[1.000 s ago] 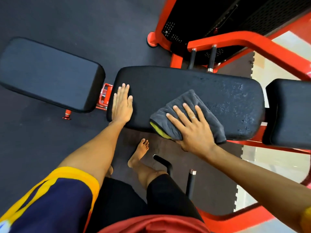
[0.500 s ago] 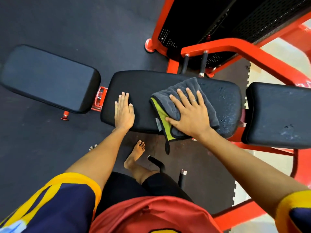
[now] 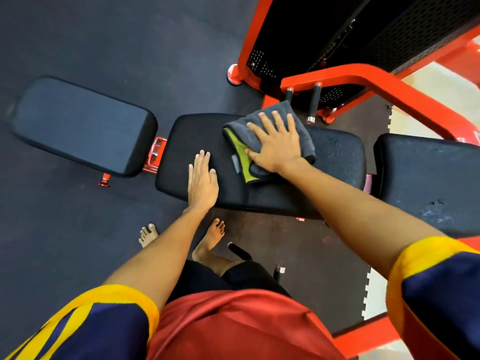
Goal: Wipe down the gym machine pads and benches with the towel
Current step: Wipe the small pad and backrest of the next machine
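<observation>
A grey towel (image 3: pixel 305 137) with a lime-green underside lies folded on the far part of the middle black pad (image 3: pixel 335 167). My right hand (image 3: pixel 276 141) presses flat on the towel with spread, straight fingers. My left hand (image 3: pixel 202 181) rests flat on the pad's near left part, fingers straight, a little left of the towel. Droplets or scuffs speckle the pad to the right of the towel. Another black pad (image 3: pixel 428 175) sits at the right, and a third black pad (image 3: pixel 80 123) at the left.
The orange machine frame (image 3: pixel 389 87) and a black perforated weight-stack cover (image 3: pixel 389 27) rise behind the pads. Two black handle pegs (image 3: pixel 313 102) stand just beyond the towel. My bare feet (image 3: pixel 210 237) are on the dark rubber floor (image 3: pixel 130 35) below the pad.
My right hand has slid the towel from the pad's near edge toward its far edge and leftward. My left hand has stayed flat on the pad's left part.
</observation>
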### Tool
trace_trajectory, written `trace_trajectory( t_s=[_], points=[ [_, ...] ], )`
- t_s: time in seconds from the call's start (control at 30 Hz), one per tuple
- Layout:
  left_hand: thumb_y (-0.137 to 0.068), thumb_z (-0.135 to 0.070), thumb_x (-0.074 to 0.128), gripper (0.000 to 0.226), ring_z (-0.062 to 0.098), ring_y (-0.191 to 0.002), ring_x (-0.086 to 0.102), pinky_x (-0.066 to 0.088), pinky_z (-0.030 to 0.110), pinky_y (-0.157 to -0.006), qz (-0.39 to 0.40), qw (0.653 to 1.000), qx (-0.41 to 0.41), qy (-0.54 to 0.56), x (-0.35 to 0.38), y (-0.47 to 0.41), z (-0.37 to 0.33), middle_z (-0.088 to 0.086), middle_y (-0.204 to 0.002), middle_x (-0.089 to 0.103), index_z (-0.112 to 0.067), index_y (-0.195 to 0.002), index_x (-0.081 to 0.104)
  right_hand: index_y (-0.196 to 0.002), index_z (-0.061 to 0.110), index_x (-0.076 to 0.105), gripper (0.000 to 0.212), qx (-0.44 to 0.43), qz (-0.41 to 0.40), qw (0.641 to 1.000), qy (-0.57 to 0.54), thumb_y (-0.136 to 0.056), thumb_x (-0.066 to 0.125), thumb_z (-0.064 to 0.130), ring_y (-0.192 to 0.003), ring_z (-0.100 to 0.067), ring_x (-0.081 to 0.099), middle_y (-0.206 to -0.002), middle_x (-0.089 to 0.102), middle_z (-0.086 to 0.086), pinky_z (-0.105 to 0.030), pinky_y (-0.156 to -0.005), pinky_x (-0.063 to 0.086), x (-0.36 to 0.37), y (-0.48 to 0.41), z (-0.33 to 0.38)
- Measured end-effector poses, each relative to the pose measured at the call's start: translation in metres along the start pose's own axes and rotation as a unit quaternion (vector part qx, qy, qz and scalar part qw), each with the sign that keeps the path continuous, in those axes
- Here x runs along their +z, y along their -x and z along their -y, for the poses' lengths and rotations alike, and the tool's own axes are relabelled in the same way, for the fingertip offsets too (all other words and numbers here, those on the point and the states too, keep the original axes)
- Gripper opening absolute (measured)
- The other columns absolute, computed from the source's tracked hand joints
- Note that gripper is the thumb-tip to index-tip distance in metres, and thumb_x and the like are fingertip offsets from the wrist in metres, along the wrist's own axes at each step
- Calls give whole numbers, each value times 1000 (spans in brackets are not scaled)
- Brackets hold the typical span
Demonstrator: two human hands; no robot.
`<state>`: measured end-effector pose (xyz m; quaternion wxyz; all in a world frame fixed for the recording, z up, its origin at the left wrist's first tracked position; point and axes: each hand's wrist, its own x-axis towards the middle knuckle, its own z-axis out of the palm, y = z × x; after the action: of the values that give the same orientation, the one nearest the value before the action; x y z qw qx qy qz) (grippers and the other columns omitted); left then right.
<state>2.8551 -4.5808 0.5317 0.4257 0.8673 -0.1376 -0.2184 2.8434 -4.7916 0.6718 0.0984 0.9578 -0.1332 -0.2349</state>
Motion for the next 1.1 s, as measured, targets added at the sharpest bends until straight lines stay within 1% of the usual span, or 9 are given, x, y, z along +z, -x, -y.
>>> trace_trajectory(
  t_s=[0.17, 0.4, 0.5, 0.6, 0.77, 0.9, 0.97, 1.07, 1.1],
  points=[
    [-104, -4, 37, 56, 14, -157, 10, 0, 36, -129, -32, 999, -34, -1, 4, 1, -14, 3, -169, 19, -11, -159, 29, -159, 28, 39, 77, -12, -68, 998, -10, -94, 37, 69, -155, -41, 21, -167, 30, -11, -63, -125, 5, 12, 68, -14],
    [-95, 3, 38, 66, 15, -157, 12, -1, 30, -128, -13, 1000, -9, 0, 3, -6, -20, 8, -167, 25, -6, -159, 25, -161, 33, 34, 80, -94, 19, 995, 4, -93, 16, 72, -158, -40, 11, -171, 22, -8, -65, -124, 1, 9, 12, 30],
    [-97, 0, 42, 61, 17, -156, 16, 4, 34, -129, -5, 999, 37, -6, 4, -22, -29, 7, -165, 31, -7, -157, 32, -162, 36, 26, 77, -56, 42, 997, 14, -95, 34, 73, -156, -38, 16, -171, 20, -5, -61, -124, 7, -5, -35, 16],
    [-103, -8, 42, 52, 18, -155, 19, 9, 38, -129, 6, 997, 74, -12, 12, -40, -50, 4, -165, 31, -8, -155, 38, -158, 34, 33, 79, 23, 33, 999, -15, -91, 43, 76, -138, -39, 44, -156, 44, -8, -55, -114, 29, -13, -43, -15],
    [-108, -22, 34, 55, 12, -157, 6, 1, 38, -129, 7, 995, 89, -34, 29, -63, -79, 0, -170, 16, -14, -162, 23, -157, 27, 40, 84, 40, -43, 998, 21, -89, 35, 77, -124, -42, 54, -142, 54, -12, -56, -106, 37, -12, 12, -61],
    [-108, -25, 33, 57, 8, -157, 1, -2, 36, -129, 6, 995, 90, -35, 33, -66, -77, -3, -171, 12, -16, -163, 18, -157, 27, 39, 78, 26, -1, 999, 23, -94, 32, 72, -119, -41, 56, -139, 56, -11, -52, -97, 40, -16, -16, -48],
    [-107, -22, 33, 58, 11, -157, 3, 1, 40, -129, -3, 996, 89, -27, 31, -64, -76, 4, -170, 17, -9, -162, 20, -152, 26, 42, 70, 14, 25, 999, -17, -97, 36, 69, -119, -40, 58, -138, 58, -9, -48, -93, 41, -18, -50, -28],
    [-92, -17, 37, 69, 30, -153, 15, 4, 44, -128, -7, 988, 151, -15, 30, -61, -67, 30, -160, 28, 13, -153, 26, -148, 25, 44, 63, -4, 68, 995, -75, -98, 40, 63, -120, -40, 58, -137, 59, -10, -45, -90, 41, -23, -86, -8],
    [-92, -18, 37, 70, 32, -153, 16, 4, 45, -128, -3, 987, 157, -22, 29, -62, -66, 31, -160, 27, 13, -153, 25, -148, 26, 44, 63, -7, 72, 994, -81, -98, 41, 64, -121, -40, 59, -137, 59, -9, -45, -90, 41, -22, -87, -9]
  ],
)
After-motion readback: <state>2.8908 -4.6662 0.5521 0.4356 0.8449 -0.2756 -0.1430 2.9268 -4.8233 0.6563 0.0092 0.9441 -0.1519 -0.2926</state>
